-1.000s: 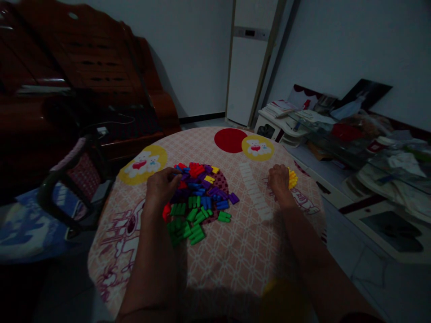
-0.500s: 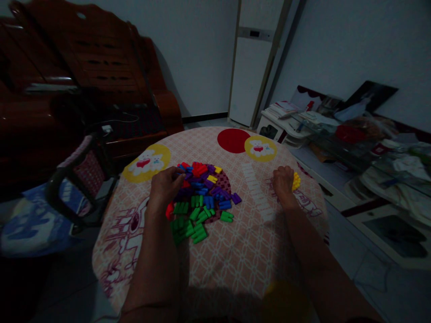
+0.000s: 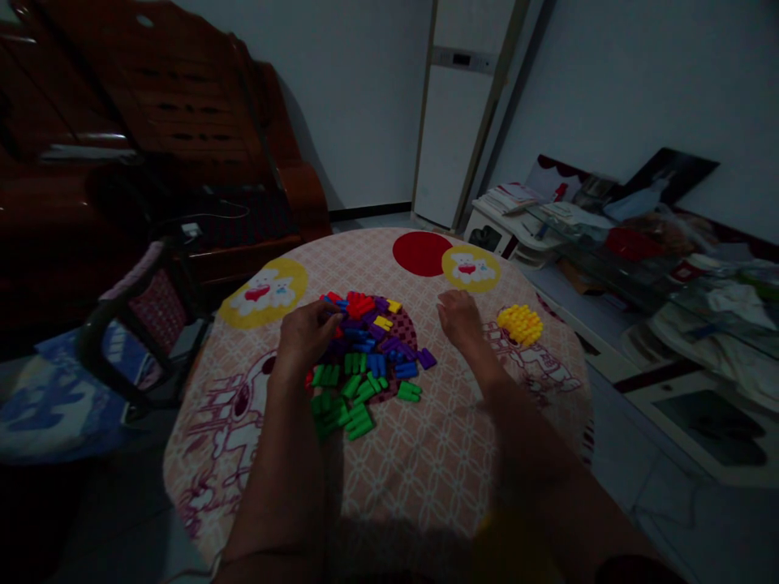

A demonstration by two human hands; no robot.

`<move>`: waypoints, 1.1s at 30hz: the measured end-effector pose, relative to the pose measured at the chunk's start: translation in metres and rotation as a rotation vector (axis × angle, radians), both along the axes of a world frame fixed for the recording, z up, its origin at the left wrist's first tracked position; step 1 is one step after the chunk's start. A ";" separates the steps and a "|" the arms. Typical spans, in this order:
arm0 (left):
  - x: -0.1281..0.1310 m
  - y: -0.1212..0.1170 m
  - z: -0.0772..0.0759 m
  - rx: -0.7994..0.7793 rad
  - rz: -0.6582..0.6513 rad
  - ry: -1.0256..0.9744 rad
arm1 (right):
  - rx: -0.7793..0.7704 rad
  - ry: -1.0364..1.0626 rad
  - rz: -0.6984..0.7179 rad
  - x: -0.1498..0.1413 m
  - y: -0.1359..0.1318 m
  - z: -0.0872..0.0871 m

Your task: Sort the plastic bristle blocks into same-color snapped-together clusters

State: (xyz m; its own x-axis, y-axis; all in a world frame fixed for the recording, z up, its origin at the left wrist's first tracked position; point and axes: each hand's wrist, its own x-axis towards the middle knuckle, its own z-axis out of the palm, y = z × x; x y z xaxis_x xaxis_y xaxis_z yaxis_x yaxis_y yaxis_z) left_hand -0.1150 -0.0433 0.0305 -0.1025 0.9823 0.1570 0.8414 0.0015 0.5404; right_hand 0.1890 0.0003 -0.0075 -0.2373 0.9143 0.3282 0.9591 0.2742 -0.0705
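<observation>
On the cloth-covered table (image 3: 419, 462), the right hand (image 3: 456, 316) has left the yellow cluster (image 3: 521, 324) for the gap before the mixed blocks (image 3: 377, 365), apparently freed from it. The left hand (image 3: 309, 328) curls at the blocks; I cannot tell whether either grips anything.

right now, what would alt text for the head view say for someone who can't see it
A person's left hand is at the left edge of a heap of red, blue, purple, green and yellow toy blocks on a patterned tablecloth. The right hand is between the heap and a separate yellow cluster; a wooden bench stands beyond.
</observation>
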 end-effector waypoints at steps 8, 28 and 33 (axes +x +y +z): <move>0.001 0.000 -0.002 0.036 -0.027 0.002 | -0.257 0.121 0.288 -0.099 0.034 -0.026; 0.003 0.003 -0.004 0.023 -0.023 0.013 | -0.178 0.498 -0.112 0.023 -0.019 -0.014; 0.002 0.005 -0.007 0.017 -0.023 0.026 | 0.024 0.506 -0.297 0.070 -0.025 -0.003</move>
State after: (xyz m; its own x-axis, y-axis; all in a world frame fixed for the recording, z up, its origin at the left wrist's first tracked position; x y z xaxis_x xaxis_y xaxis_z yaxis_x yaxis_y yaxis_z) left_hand -0.1126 -0.0383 0.0240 -0.0754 0.9815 0.1761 0.8547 -0.0274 0.5184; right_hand 0.2589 -0.0244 -0.0103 0.2195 0.9086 0.3554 0.8440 0.0059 -0.5364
